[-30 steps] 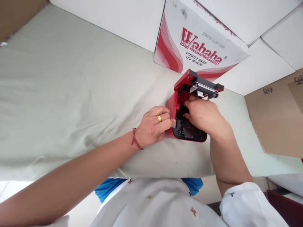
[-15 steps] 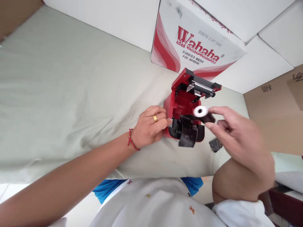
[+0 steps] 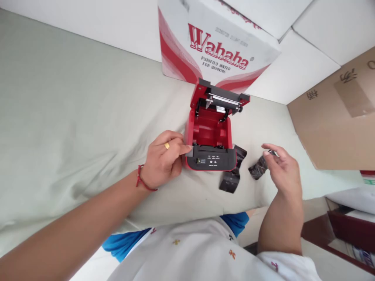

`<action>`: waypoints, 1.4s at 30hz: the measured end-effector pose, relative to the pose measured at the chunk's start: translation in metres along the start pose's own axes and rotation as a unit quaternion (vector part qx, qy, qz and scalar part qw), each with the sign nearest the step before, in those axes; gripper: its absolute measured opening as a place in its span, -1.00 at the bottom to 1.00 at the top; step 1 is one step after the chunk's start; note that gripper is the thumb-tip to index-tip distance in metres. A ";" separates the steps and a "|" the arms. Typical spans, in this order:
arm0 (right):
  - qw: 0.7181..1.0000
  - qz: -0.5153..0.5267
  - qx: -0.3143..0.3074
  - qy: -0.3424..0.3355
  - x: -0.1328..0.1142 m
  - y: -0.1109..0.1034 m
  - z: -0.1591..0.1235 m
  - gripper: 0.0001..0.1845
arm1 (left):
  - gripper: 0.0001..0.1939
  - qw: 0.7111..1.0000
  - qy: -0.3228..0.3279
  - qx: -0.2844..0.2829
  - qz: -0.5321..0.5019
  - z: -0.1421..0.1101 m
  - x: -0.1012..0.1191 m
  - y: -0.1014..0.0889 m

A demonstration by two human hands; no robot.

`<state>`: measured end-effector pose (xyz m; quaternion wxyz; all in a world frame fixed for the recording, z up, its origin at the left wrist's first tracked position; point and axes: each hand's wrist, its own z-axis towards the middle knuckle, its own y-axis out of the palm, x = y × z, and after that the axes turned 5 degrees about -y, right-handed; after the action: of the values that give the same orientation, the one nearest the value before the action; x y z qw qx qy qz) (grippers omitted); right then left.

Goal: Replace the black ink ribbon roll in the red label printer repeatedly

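Observation:
A small red thermal printer (image 3: pixel 208 134) stands with its lid (image 3: pixel 222 99) tipped up, showing a hollow red compartment. My left hand (image 3: pixel 165 158) grips its left wall, the thumb by the front corner. To the right, my right hand (image 3: pixel 281 168) has thumb and index finger around the upper end of a dark, shiny, crinkled roll-like piece (image 3: pixel 258 168). Between it and the printer lies a curled black strip (image 3: pixel 230 181), its upper part beside the printer's front corner. Whether the two dark pieces are joined, I cannot tell.
A white-and-red water carton (image 3: pixel 216 47) stands behind the printer. White boxes (image 3: pixel 310 66) line the back, and a brown cardboard box (image 3: pixel 336 113) is at the right. A pale green cloth (image 3: pixel 73 117) covers the surface, whose front edge runs along my lap.
My right hand has moved away from the printer's opening, down and to the right. The white-ended roll it held there no longer shows its white end. The view has shifted; my left hand keeps its grip.

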<state>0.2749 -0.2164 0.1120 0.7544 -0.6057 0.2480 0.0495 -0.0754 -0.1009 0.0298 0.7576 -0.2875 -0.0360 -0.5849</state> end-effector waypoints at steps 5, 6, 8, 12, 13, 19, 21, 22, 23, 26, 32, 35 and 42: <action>0.987 -0.118 0.081 0.078 0.053 -0.018 -0.002 -0.52 | -0.66 1.000 -0.013 0.012 -0.006 -0.003 0.000 0.002; 0.986 -0.134 0.068 0.078 0.063 -0.015 -0.001 -0.52 | -0.66 1.000 -0.021 0.014 -0.006 -0.003 0.000 0.002; 0.985 -0.144 0.051 0.082 0.077 -0.004 0.004 -0.50 | -0.67 1.000 -0.028 0.012 -0.005 -0.004 0.001 0.002; 0.983 -0.147 0.059 0.095 0.082 0.013 0.018 -0.46 | -0.68 1.000 -0.019 0.002 0.003 -0.002 0.002 0.000; 0.983 -0.146 0.057 0.096 0.077 0.011 0.020 -0.47 | -0.68 1.000 -0.016 0.000 0.004 -0.001 0.002 0.000; 0.996 -0.012 -0.085 0.031 0.003 -0.072 -0.001 -0.49 | -0.67 1.000 -0.011 -0.003 -0.012 0.001 0.003 -0.001; 0.990 0.025 -0.129 -0.042 -0.029 -0.100 -0.006 -0.59 | -0.67 1.000 -0.009 -0.002 -0.016 0.001 0.003 0.000; 0.985 0.059 -0.141 -0.076 -0.044 -0.108 -0.005 -0.61 | -0.67 1.000 -0.008 -0.002 -0.017 0.001 0.003 0.000; 0.979 0.079 -0.160 -0.097 -0.057 -0.111 -0.003 -0.62 | -0.66 1.000 -0.009 -0.003 -0.019 0.002 0.003 0.000; 0.960 0.107 -0.209 -0.150 -0.089 -0.095 0.014 -0.63 | -0.66 1.000 -0.011 -0.004 -0.022 0.002 0.003 0.001; 0.947 0.029 -0.198 -0.249 -0.135 -0.012 0.041 -0.67 | -0.64 1.000 -0.003 -0.002 -0.003 0.001 0.003 0.002; 0.950 -0.058 -0.164 -0.260 -0.152 0.015 0.046 -0.63 | -0.63 1.000 -0.009 -0.010 -0.003 0.000 0.003 0.002; 0.939 -0.212 -0.142 -0.231 -0.175 0.034 0.053 -0.58 | -0.64 1.000 -0.004 -0.013 0.003 0.000 0.005 0.002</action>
<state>0.1259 -0.1185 0.1648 0.6905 -0.7167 -0.0764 0.0616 -0.0722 -0.1050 0.0311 0.7555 -0.2993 -0.0306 -0.5820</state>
